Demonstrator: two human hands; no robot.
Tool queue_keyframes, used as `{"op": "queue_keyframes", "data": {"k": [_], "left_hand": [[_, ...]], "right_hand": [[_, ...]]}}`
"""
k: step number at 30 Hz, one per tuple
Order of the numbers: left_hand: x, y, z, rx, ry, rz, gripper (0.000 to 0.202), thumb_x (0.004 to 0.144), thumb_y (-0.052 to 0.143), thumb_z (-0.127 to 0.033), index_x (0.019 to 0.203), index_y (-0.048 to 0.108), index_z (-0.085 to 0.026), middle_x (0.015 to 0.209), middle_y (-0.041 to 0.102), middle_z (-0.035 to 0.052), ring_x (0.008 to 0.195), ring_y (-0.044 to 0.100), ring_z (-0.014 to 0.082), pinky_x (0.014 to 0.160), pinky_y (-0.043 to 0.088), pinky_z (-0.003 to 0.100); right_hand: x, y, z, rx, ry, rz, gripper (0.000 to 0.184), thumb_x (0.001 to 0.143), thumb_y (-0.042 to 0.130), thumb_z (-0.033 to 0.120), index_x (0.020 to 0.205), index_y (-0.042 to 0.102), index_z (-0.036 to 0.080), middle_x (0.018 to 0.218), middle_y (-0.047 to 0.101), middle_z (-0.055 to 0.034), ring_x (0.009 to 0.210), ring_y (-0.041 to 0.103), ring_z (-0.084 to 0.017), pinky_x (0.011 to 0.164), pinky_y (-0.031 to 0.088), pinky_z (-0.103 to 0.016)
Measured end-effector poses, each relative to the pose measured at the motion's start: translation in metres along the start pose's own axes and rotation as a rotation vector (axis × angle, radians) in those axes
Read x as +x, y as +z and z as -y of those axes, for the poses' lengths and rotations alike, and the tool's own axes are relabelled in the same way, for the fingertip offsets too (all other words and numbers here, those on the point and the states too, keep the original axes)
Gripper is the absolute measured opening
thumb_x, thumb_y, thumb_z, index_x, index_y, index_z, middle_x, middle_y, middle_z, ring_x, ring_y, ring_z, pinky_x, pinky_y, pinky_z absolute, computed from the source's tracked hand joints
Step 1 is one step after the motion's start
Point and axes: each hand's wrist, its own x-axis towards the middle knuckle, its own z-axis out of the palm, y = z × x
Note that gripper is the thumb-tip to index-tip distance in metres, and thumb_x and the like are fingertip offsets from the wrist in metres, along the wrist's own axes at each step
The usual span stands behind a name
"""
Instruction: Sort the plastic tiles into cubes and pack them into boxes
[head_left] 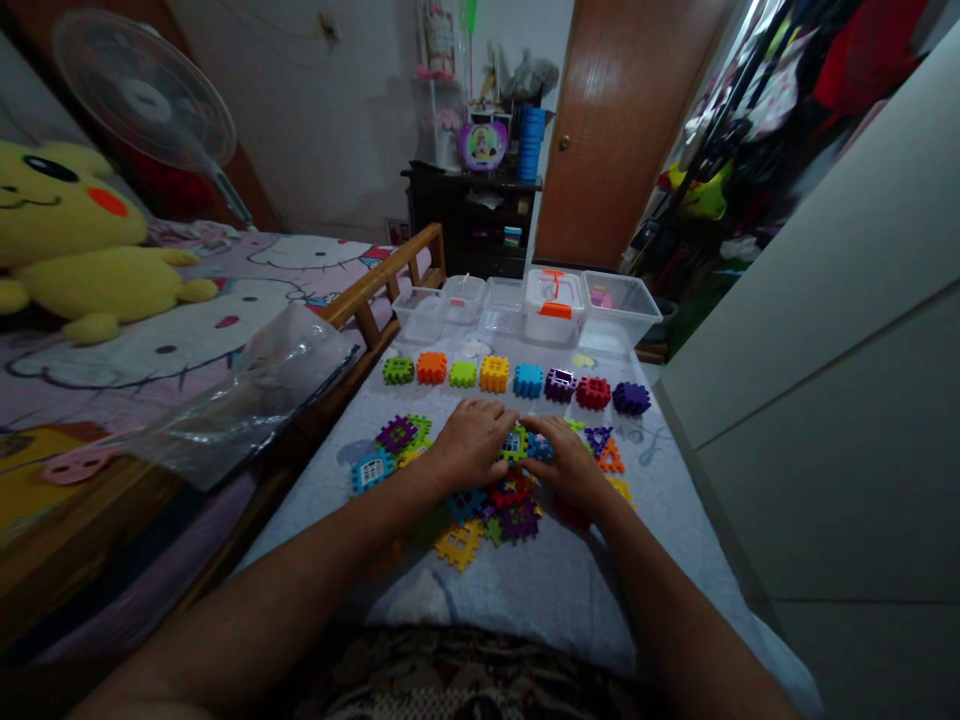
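Observation:
Both hands meet over a pile of interlocking plastic building tiles. My left hand (474, 440) curls its fingers and thumb around the left side of a light green building tile (514, 443) with a window-like grid. From the other side my right hand (566, 458) grips the same tile, partly hiding it. A blue tile (538, 447) shows by the right fingers. Around and below the hands lie loose tiles: a blue one with a white grid (372, 470), a purple one (396, 433), a yellow one (459, 543), a dark purple one (520, 518) and a purple triangle (598, 440).
Beyond the pile runs a row of assembled cubes, from a green cube (398, 370) to a dark purple cube (631, 398). Clear plastic boxes (621, 305) line the table's far end. A wooden bed rail (390, 275) borders the left, a white cabinet (832, 330) the right.

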Motion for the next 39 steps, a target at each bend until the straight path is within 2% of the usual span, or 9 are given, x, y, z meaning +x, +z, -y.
{"op": "queue_keyframes", "data": {"k": [5, 8, 10, 13, 16, 19, 27, 32, 39], "left_hand": [[0.001, -0.003, -0.005, 0.023, -0.002, 0.001, 0.047, 0.075, 0.070, -0.043, 0.114, 0.061, -0.019, 0.110, 0.063, 0.0125, 0.106, 0.057, 0.0320, 0.096, 0.040, 0.046], [0.005, -0.006, 0.008, 0.018, -0.012, -0.011, 0.045, 0.073, 0.073, -0.041, 0.111, 0.063, -0.020, 0.115, 0.062, 0.0121, 0.111, 0.056, 0.0318, 0.098, 0.040, 0.045], [0.010, -0.009, 0.028, 0.021, -0.053, -0.041, 0.043, 0.074, 0.072, -0.040, 0.113, 0.062, -0.021, 0.119, 0.061, 0.0110, 0.113, 0.055, 0.0310, 0.099, 0.039, 0.044], [0.024, -0.013, 0.071, 0.052, -0.176, -0.040, 0.048, 0.074, 0.072, -0.043, 0.116, 0.062, -0.021, 0.120, 0.061, 0.0110, 0.114, 0.054, 0.0307, 0.099, 0.039, 0.043], [0.042, -0.016, 0.111, 0.091, -0.270, 0.023, 0.055, 0.071, 0.074, -0.044, 0.119, 0.062, -0.020, 0.124, 0.061, 0.0117, 0.117, 0.053, 0.0323, 0.098, 0.038, 0.042], [0.060, -0.015, 0.133, 0.133, -0.309, 0.098, 0.056, 0.069, 0.074, -0.043, 0.119, 0.064, -0.020, 0.127, 0.061, 0.0124, 0.118, 0.051, 0.0338, 0.098, 0.036, 0.043], [0.084, -0.002, 0.145, 0.163, -0.333, 0.221, 0.059, 0.064, 0.073, -0.049, 0.118, 0.068, -0.025, 0.122, 0.064, 0.0104, 0.116, 0.050, 0.0339, 0.098, 0.033, 0.043], [0.087, 0.001, 0.147, 0.145, -0.313, 0.234, 0.058, 0.063, 0.074, -0.046, 0.117, 0.068, -0.025, 0.120, 0.065, 0.0097, 0.115, 0.049, 0.0326, 0.097, 0.033, 0.042], [0.087, 0.002, 0.143, 0.170, -0.321, 0.286, 0.056, 0.067, 0.072, -0.042, 0.119, 0.068, -0.023, 0.123, 0.063, 0.0131, 0.116, 0.049, 0.0354, 0.098, 0.032, 0.046]], "right_hand": [[-0.001, 0.001, 0.000, 0.002, 0.003, 0.002, 0.048, 0.082, 0.073, 0.024, 0.128, 0.058, 0.024, 0.119, 0.066, -0.0100, 0.111, 0.060, -0.027, 0.097, 0.049, -0.048], [-0.003, 0.001, -0.004, 0.017, -0.003, -0.031, 0.052, 0.082, 0.072, 0.027, 0.132, 0.056, 0.024, 0.123, 0.065, -0.0106, 0.113, 0.060, -0.027, 0.098, 0.048, -0.049], [-0.003, -0.002, -0.007, 0.027, 0.011, -0.061, 0.053, 0.084, 0.071, 0.030, 0.133, 0.054, 0.024, 0.124, 0.064, -0.0112, 0.113, 0.060, -0.027, 0.098, 0.049, -0.049], [-0.003, -0.006, -0.010, 0.032, 0.048, -0.081, 0.046, 0.087, 0.068, 0.031, 0.130, 0.056, 0.023, 0.122, 0.066, -0.0110, 0.109, 0.063, -0.025, 0.096, 0.051, -0.046], [-0.002, -0.009, -0.011, 0.011, 0.061, -0.098, 0.037, 0.089, 0.064, 0.032, 0.124, 0.060, 0.022, 0.119, 0.067, -0.0111, 0.109, 0.063, -0.025, 0.096, 0.051, -0.046], [-0.003, -0.009, -0.012, -0.007, 0.063, -0.109, 0.031, 0.090, 0.061, 0.030, 0.119, 0.062, 0.022, 0.116, 0.069, -0.0103, 0.108, 0.064, -0.025, 0.096, 0.050, -0.047], [-0.004, -0.012, -0.016, 0.005, 0.076, -0.135, 0.028, 0.090, 0.060, 0.030, 0.117, 0.064, 0.023, 0.112, 0.071, -0.0096, 0.107, 0.065, -0.025, 0.095, 0.051, -0.046], [-0.004, -0.013, -0.016, -0.003, 0.083, -0.123, 0.028, 0.090, 0.060, 0.030, 0.116, 0.064, 0.021, 0.111, 0.071, -0.0097, 0.106, 0.065, -0.025, 0.094, 0.051, -0.045], [-0.005, -0.012, -0.017, 0.004, 0.092, -0.127, 0.029, 0.090, 0.060, 0.030, 0.117, 0.063, 0.022, 0.109, 0.072, -0.0093, 0.103, 0.066, -0.024, 0.092, 0.051, -0.044]]}}
